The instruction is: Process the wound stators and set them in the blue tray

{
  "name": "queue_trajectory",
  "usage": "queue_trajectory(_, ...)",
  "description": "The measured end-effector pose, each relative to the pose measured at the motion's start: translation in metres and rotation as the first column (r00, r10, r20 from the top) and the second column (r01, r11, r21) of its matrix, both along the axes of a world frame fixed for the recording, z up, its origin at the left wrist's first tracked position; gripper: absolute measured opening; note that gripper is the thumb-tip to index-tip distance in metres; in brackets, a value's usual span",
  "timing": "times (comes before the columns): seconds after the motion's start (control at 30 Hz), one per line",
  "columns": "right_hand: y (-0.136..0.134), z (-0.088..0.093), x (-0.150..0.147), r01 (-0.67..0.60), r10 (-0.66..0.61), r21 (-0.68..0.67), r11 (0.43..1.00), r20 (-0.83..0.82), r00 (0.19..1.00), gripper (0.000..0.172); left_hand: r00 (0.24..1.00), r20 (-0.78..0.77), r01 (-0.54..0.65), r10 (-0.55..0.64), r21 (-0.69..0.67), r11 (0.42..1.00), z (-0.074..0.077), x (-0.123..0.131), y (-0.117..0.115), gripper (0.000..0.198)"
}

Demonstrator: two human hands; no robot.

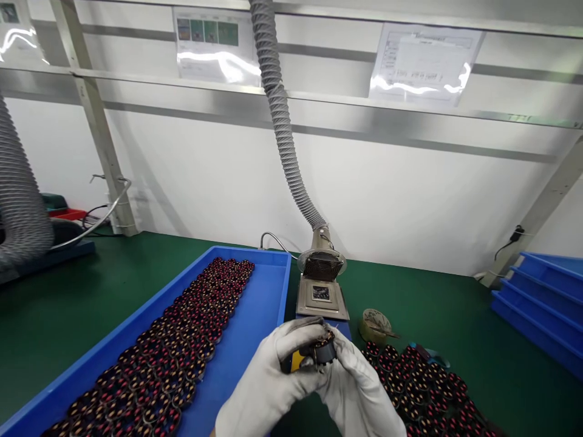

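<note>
Both my hands wear white gloves with dark smudges at the fingertips. Between them, in front of the metal unit, is a small round black coil part with copper-coloured windings on top. My left hand curls around its left side, fingers closed. A yellow and black object sits inside the left fingers; its kind is mostly hidden. On the other side my right hand grips the coil part's edge, its fingers partly covered. Many similar coil parts lie in a group right of my right hand.
A blue tray at left bears rows of coil parts. Ahead stands a metal unit under a hood with a grey hose. A round tin holds a stick-like tool. Stacked blue trays stand at right.
</note>
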State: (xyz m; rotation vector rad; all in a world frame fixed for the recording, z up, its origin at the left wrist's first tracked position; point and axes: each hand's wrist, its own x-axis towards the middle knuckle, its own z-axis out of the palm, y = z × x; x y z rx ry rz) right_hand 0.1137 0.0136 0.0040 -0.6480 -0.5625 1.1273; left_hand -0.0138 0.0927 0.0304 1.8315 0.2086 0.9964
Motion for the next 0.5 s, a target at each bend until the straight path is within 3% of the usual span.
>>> queue_trajectory(0.23,-0.002,0.005,-0.017,-0.033,0.033,0.042,0.999,0.004,0.999,0.031,0.972,0.215,-0.029,0.093,-0.282,0.959,-0.007,0.014,-0.005,0.005)
queue_trajectory(0.37,-0.006,0.006,-0.019,-0.054,0.055,0.035,0.998,-0.021,0.998,0.041,0.945,0.272,-0.066,0.183,-0.388,0.919,-0.013,0.012,-0.003,0.009)
queue_trajectory(0.5,-0.007,0.007,-0.017,0.009,-0.011,-0.029,1.0,-0.049,0.999,0.043,0.927,0.252,-0.136,0.277,-0.463,0.876,-0.01,0.003,0.007,0.012)
